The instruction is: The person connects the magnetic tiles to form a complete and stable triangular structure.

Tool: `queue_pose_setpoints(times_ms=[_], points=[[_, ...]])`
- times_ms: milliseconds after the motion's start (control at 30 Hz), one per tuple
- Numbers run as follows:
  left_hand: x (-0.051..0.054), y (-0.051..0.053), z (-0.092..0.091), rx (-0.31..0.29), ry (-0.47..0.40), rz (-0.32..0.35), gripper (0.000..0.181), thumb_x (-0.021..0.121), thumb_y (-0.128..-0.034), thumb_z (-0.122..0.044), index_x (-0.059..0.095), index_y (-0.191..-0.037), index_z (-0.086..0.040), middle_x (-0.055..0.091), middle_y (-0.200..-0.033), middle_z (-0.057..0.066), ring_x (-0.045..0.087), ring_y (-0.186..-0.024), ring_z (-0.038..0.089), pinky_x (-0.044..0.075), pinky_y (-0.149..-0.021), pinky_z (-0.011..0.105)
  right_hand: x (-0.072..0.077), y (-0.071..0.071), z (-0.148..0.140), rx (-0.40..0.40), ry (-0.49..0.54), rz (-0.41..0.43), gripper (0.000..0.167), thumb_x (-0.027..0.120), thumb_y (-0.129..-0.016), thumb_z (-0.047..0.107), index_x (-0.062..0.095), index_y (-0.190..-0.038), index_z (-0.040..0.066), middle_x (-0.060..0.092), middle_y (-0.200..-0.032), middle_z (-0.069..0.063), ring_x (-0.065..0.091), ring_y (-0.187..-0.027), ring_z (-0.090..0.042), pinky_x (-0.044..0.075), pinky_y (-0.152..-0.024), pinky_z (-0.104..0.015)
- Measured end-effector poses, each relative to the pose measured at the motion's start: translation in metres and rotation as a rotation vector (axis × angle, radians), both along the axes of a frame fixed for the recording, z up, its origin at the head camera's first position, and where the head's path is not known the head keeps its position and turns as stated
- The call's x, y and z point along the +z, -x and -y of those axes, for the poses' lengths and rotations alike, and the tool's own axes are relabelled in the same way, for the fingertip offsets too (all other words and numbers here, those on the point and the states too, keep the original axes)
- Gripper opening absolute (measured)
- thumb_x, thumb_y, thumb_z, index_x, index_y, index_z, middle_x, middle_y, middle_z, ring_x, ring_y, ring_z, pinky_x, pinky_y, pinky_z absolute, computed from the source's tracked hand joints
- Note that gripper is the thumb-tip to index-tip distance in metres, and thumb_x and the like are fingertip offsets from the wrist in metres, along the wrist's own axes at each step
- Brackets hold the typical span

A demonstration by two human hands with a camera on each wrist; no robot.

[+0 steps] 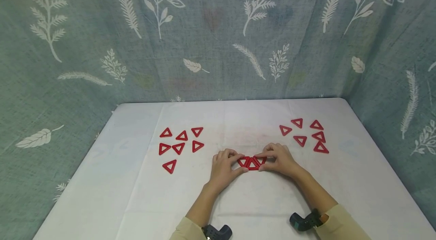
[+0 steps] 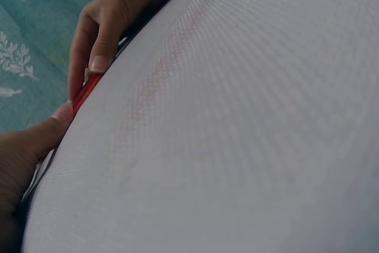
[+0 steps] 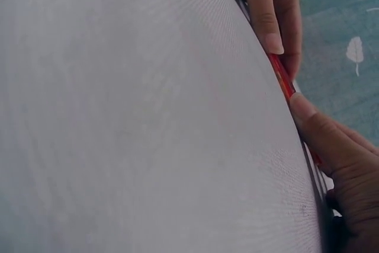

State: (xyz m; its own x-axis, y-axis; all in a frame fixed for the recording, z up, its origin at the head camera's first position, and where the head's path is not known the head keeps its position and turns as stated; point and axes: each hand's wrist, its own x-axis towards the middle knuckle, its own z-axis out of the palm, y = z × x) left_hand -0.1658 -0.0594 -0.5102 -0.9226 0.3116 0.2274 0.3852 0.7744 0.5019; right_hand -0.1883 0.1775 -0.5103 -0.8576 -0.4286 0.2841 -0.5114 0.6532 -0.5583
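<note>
Three small red open-centred triangles lie side by side on the white table, forming a short row in the head view. My left hand (image 1: 223,168) holds the left triangle (image 1: 244,157) between thumb and index finger. At the other end, my right hand (image 1: 279,159) pinches the right triangle (image 1: 264,161) the same way. Between them sits the middle triangle (image 1: 253,169), point away from me, edges against its neighbours. In the left wrist view the row appears edge-on as a thin red strip (image 2: 87,92); the right wrist view shows a similar red strip (image 3: 282,78).
Several loose red triangles (image 1: 165,136) are scattered at the left of the table (image 1: 190,115). Another scattered group of red triangles (image 1: 321,151) lies at the right, some touching. A green leaf-patterned cloth (image 1: 218,62) hangs behind and along the sides.
</note>
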Motion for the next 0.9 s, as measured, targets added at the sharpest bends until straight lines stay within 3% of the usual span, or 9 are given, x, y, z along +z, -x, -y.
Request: queue_pose_setpoints(times_ms=[333,467,633,900], points=[[-0.001,0.000,0.001,0.029,-0.073,-0.013,0.043,0.078,-0.0732,-0.041,0.069,-0.111,-0.023,0.054,-0.106,-0.003,0.046,-0.099,0.015,0.033,-0.084,0.036,-0.001,-0.003,0.001,-0.050,0.021,0.008,0.049,0.085,-0.065,0.034,0.073,-0.110,0.019,0.061,-0.096,0.003,0.051,-0.088,-0.012,0.036,-0.076,-0.035],[-0.001,0.000,0.001,0.040,-0.085,-0.010,0.043,0.079,-0.0724,-0.041,0.070,-0.110,-0.022,0.054,-0.105,-0.004,0.046,-0.099,0.014,0.033,-0.085,0.035,0.000,-0.005,-0.001,-0.101,0.088,0.065,0.051,0.085,-0.067,0.033,0.071,-0.113,0.017,0.063,-0.101,0.001,0.053,-0.093,-0.015,0.041,-0.079,-0.037],[-0.001,-0.001,0.001,0.071,-0.110,-0.032,0.044,0.080,-0.0698,-0.043,0.071,-0.107,-0.021,0.055,-0.103,-0.003,0.047,-0.098,0.016,0.032,-0.087,0.037,0.001,-0.010,-0.007,-0.140,0.199,0.115,0.047,0.084,-0.070,0.029,0.071,-0.113,0.014,0.062,-0.101,0.001,0.052,-0.087,-0.013,0.045,-0.075,-0.031],[-0.003,-0.004,0.003,0.089,-0.135,-0.068,0.045,0.083,-0.0664,-0.039,0.071,-0.105,-0.019,0.056,-0.100,-0.003,0.048,-0.097,0.016,0.030,-0.087,0.039,-0.002,-0.023,-0.031,-0.235,0.232,0.056,0.048,0.085,-0.068,0.023,0.070,-0.113,0.010,0.060,-0.099,0.000,0.053,-0.084,-0.011,0.047,-0.073,-0.021]])
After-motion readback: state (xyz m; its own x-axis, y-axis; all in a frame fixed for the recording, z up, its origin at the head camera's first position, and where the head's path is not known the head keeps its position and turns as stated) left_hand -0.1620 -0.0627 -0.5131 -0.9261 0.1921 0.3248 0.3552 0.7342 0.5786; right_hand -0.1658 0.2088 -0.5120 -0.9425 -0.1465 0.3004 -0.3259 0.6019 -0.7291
